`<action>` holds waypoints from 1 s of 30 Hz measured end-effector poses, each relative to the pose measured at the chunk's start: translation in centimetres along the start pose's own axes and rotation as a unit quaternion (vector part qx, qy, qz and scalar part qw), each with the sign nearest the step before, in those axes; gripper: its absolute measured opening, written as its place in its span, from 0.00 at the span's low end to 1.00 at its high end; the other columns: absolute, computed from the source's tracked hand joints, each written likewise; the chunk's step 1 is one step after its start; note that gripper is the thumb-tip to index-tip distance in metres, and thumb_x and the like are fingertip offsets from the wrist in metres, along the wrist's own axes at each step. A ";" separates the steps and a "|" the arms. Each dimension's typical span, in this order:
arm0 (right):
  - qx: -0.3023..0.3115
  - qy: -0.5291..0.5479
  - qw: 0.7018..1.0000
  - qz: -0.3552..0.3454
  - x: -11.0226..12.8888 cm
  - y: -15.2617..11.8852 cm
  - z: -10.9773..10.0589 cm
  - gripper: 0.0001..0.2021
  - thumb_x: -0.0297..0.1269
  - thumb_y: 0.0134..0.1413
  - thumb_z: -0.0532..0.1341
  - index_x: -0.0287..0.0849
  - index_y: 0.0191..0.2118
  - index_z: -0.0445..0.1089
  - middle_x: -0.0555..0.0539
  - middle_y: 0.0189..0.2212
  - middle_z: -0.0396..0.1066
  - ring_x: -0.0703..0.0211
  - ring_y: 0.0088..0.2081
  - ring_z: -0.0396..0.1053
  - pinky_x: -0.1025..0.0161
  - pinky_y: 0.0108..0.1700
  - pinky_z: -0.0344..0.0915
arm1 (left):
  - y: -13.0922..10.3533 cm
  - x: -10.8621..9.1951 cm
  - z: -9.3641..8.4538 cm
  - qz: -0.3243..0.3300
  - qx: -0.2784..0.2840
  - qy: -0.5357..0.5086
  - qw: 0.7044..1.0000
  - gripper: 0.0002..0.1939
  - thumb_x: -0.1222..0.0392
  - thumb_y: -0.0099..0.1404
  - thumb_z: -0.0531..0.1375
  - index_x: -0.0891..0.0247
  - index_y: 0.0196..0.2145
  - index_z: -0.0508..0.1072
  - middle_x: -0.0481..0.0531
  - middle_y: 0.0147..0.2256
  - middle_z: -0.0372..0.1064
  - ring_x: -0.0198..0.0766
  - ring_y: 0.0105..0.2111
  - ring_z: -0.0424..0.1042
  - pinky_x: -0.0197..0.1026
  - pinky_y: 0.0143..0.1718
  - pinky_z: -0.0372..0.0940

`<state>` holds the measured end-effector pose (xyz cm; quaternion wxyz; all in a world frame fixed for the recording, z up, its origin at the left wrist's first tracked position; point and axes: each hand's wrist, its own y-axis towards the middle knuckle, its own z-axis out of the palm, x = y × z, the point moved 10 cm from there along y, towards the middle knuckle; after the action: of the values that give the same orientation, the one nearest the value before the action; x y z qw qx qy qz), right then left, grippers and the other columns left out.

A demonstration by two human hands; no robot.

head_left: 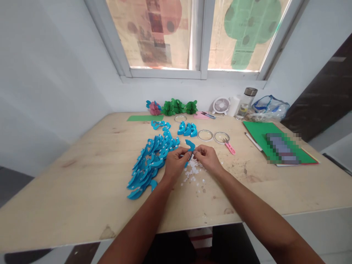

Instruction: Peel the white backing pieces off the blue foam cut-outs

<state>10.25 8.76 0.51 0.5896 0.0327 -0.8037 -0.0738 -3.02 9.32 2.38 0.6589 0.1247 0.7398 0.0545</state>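
Between my two hands is a curved blue paper cutout, held over the table. My left hand pinches its left side, fingers closed. From the right, my right hand grips its edge between thumb and fingertips. Small white paper scraps lie scattered on the wood just below my hands. To the left spreads a large heap of similar blue paper cutouts, many with white patches on them. A smaller group of blue cutouts sits beyond my hands.
Rolls of narrow tape and pink-handled snips lie beyond my right hand. Green sheets and a pen are at the right. Green paper decorations, a small white fan and a glass bottle line the back.
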 end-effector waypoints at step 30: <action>-0.029 0.004 1.000 -0.007 0.5 -0.2 -0.2 0.07 0.37 0.43 0.59 0.38 0.26 0.69 0.53 0.16 0.63 0.68 0.18 0.56 0.71 0.20 0.52 | -0.8 -2.2 -0.6 0.055 -0.054 0.060 0.995 0.06 0.60 0.52 0.60 0.60 0.28 0.77 0.50 0.29 0.73 0.38 0.30 0.70 0.37 0.31 0.65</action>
<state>10.30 8.46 1.06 0.5933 0.0210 -0.7983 -0.1011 -3.50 8.01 4.39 0.6152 0.1259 0.7659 0.1382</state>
